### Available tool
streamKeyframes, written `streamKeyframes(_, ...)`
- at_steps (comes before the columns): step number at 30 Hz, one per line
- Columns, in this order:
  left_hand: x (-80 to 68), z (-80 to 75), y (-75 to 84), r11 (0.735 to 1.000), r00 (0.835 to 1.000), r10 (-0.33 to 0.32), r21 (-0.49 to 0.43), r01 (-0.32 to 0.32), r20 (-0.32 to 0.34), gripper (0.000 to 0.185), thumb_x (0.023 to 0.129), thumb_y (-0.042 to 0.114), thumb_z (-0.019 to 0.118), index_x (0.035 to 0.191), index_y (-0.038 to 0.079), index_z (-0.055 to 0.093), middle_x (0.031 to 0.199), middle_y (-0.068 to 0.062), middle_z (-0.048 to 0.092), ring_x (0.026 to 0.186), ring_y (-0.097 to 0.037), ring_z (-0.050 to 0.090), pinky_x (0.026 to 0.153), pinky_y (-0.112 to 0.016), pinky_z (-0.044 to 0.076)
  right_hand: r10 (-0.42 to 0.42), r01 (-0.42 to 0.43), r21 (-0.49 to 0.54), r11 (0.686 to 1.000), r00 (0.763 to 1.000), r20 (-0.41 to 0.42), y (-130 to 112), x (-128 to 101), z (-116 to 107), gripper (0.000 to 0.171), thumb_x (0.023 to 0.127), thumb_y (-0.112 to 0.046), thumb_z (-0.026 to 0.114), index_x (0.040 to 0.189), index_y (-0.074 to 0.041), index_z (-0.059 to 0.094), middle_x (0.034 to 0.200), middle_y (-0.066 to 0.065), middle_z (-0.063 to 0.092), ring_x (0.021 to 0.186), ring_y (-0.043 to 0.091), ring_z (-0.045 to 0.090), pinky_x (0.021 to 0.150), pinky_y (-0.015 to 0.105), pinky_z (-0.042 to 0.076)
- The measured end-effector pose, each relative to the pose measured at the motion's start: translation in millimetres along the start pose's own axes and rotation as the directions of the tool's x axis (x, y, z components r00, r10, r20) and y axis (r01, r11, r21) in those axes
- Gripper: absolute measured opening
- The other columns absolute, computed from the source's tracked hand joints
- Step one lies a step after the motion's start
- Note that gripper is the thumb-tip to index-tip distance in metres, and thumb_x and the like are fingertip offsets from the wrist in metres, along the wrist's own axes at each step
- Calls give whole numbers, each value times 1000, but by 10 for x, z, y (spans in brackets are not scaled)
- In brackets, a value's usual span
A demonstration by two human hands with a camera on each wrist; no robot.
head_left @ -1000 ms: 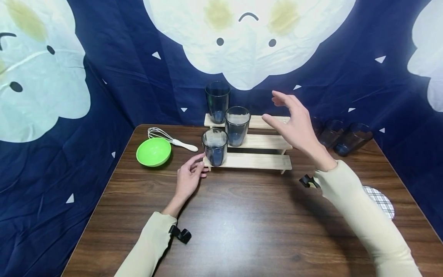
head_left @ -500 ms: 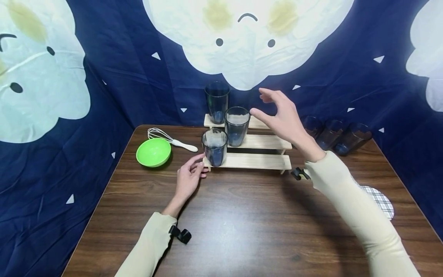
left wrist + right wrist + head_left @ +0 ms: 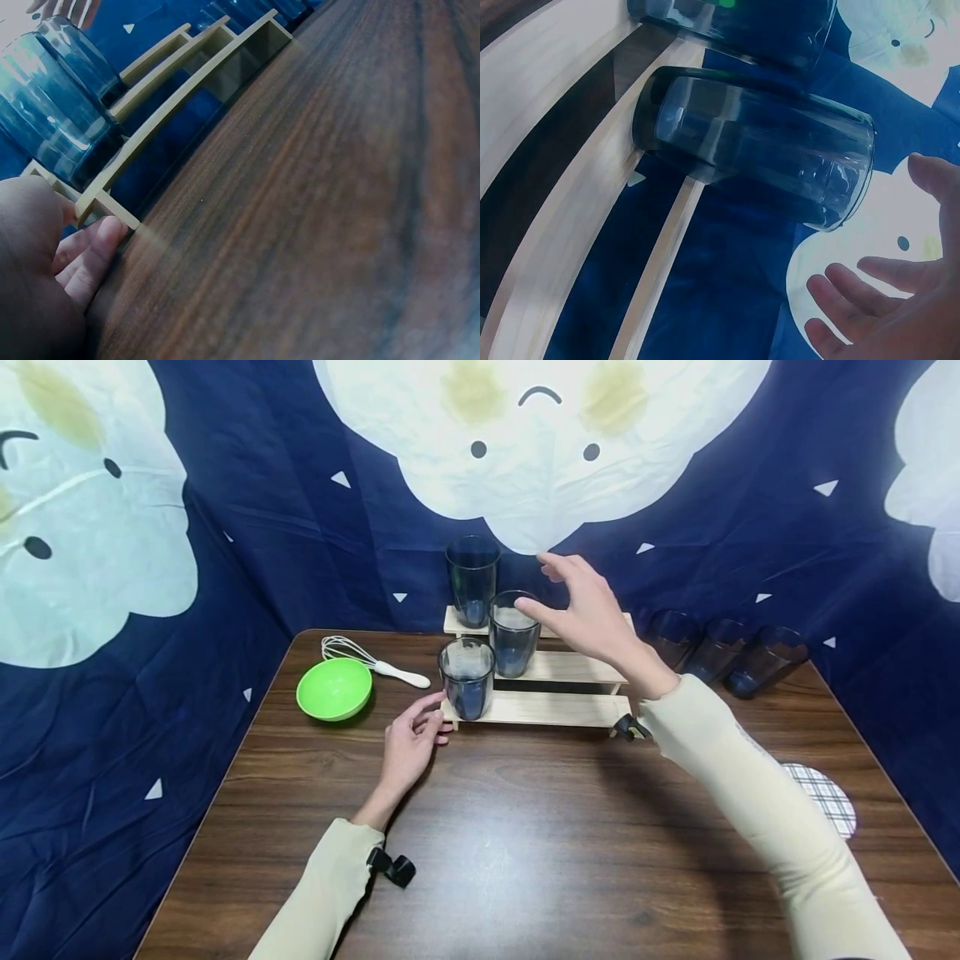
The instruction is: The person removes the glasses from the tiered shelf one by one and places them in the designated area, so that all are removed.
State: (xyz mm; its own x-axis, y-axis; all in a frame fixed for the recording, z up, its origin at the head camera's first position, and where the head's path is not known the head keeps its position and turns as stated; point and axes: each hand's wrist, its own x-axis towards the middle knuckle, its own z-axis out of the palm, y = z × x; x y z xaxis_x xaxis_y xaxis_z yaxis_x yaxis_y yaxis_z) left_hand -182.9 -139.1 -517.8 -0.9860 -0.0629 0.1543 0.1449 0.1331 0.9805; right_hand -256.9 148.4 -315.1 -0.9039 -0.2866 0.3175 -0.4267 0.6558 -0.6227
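Observation:
A tiered wooden rack (image 3: 558, 708) carries three dark clear glasses on its left side. The front glass (image 3: 467, 681) stands on the lowest step, the middle glass (image 3: 513, 647) on the second, and the back glass (image 3: 472, 583) on the top. My left hand (image 3: 408, 745) holds the left end of the lowest step; in the left wrist view its fingers (image 3: 94, 259) lie against the rack's leg. Above the second step, my right hand (image 3: 588, 614) is spread and holds nothing. Its fingers stand apart from the middle glass (image 3: 757, 142) in the right wrist view.
Three more dark glasses (image 3: 722, 647) stand at the back right of the brown table (image 3: 487, 860). A green bowl (image 3: 334, 690) and a white whisk (image 3: 375, 664) lie at the back left. A checked round mat (image 3: 823, 797) is partly behind the right sleeve.
My right hand has moved left over the rack, toward the middle glass, with its fingers still spread. My left hand and the glasses have stayed in place.

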Motion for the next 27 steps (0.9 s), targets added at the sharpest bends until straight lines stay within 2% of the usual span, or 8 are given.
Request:
streamKeyframes(13, 8, -3, 5, 1000, 1000, -4, 6, 4, 4, 35, 111, -2, 63, 145, 3, 72, 112, -30, 80, 97, -47, 81, 72, -24, 71, 22, -20, -40, 999, 999, 43, -43, 206, 53, 90, 100, -55, 79, 171, -12, 43, 154, 18, 56, 144, 34, 54, 117, 57, 50)
streamKeyframes(20, 8, 5, 9, 1000, 1000, -2, -1, 2, 10, 34, 111, -1, 62, 145, 1, 71, 113, -31, 79, 98, -47, 81, 72, -24, 72, 51, -48, -51, 998, 997, 53, -62, 318, 91, 96, 98, -62, 78, 173, -16, 40, 168, 12, 48, 148, 30, 52, 120, 55, 50)
streamKeyframes(27, 11, 8, 18, 1000, 1000, -9, -10, 9, 3, 35, 111, -3, 63, 145, 1, 71, 113, -32, 79, 97, -46, 81, 71, -24, 72, 81, -75, -68, 995, 993, 86, -147, 450, 138, 100, 98, -66, 76, 175, -17, 35, 172, 11, 42, 152, 29, 49, 124, 53, 49)
